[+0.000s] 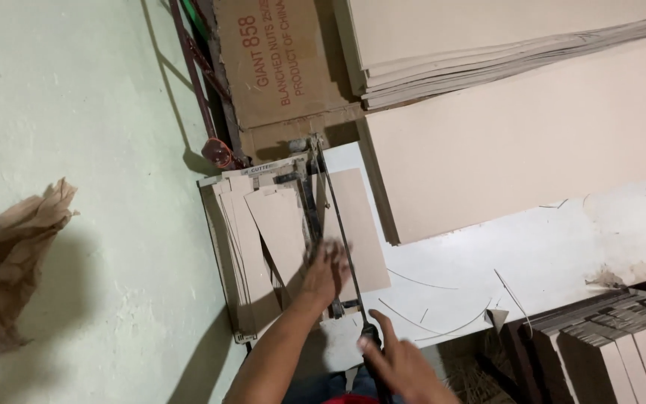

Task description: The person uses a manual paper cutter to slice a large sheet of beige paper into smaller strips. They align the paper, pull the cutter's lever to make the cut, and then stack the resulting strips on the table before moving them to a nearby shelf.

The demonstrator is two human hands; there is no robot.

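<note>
A paper cutter (308,224) lies on a white table (532,262) with its long blade arm (336,217) lowered. My right hand (401,363) is wrapped around the black handle at the arm's near end. My left hand (327,269), fingers spread, presses flat on a beige card sheet (357,224) lying under the blade. Cut beige strips (252,247) are piled on the cutter's left side.
Large beige sheets (525,127) are stacked at the back right. A brown cardboard box (278,67) leans behind the cutter. Bundles of cut strips (614,337) stand at the lower right. Crumpled brown paper (9,262) lies on the pale floor to the left. Thin offcuts litter the table.
</note>
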